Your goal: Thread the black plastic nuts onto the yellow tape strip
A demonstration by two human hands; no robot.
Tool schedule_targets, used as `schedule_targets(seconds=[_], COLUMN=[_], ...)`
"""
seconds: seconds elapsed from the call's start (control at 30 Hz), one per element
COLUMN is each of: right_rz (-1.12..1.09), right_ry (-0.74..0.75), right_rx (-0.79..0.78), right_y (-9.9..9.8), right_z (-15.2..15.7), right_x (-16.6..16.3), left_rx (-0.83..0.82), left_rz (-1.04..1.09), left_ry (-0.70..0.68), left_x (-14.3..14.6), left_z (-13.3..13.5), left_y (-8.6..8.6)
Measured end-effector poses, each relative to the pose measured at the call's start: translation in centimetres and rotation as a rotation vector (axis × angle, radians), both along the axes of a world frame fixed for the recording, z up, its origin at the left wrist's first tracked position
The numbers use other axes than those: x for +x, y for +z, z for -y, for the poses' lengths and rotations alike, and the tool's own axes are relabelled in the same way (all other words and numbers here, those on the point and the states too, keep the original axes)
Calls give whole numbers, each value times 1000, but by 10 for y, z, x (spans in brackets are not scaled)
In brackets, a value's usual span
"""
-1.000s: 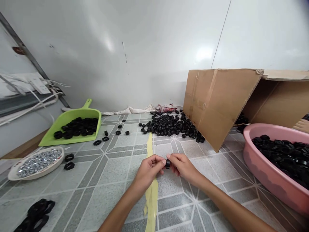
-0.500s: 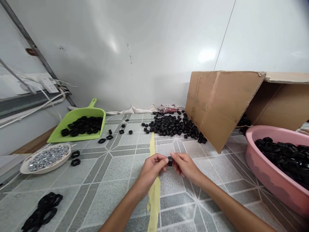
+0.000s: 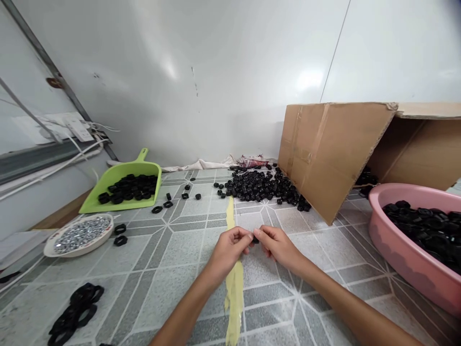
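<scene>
My left hand (image 3: 231, 246) and my right hand (image 3: 276, 244) meet over the tiled surface, just right of the yellow tape strip (image 3: 235, 288). Between their fingertips they pinch one small black plastic nut (image 3: 256, 240), mostly hidden by thumbs and fingers. Beyond the hands spreads a pile of similar black nuts (image 3: 255, 186). A few loose nuts (image 3: 167, 204) lie to the left of the pile. In the near left corner sits a cluster of larger black rings (image 3: 74, 310).
A green dustpan (image 3: 97, 204) holds black nuts at the left. In front of it, a white dish (image 3: 77, 250) contains small shiny metal pieces. At the right are a leaning cardboard box (image 3: 324, 154) and a pink basin (image 3: 396, 240) full of black nuts. A white wall (image 3: 216, 86) closes the back.
The view has shifted slightly, moving the surroundings a little to the right. Both hands still pinch the nut, which is now more covered by the fingers.
</scene>
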State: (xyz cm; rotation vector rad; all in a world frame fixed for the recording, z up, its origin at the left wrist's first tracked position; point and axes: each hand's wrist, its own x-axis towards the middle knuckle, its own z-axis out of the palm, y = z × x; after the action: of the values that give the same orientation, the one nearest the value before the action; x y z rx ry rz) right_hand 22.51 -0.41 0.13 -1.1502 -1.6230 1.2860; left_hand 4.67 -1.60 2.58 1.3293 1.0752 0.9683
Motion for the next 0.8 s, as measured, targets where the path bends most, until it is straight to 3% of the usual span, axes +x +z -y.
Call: schedule_targets(seconds=[0.23,0.5,0.67,0.8], right_rz=[-133,-182,-271,-280], right_ry=[32,18,78,-82], right_rx=[-109,-353,-348,-200], right_y=[4,17,19,21], right_z=[-3,4,11,0], right_x=[-1,2,2,3], left_rx=[145,422,570,541], left_rz=[26,-281,-376,-411], left_ry=[22,140,142,212], left_x=[14,22,19,15], left_z=[12,31,28,19], left_y=[-2,0,-5,-18])
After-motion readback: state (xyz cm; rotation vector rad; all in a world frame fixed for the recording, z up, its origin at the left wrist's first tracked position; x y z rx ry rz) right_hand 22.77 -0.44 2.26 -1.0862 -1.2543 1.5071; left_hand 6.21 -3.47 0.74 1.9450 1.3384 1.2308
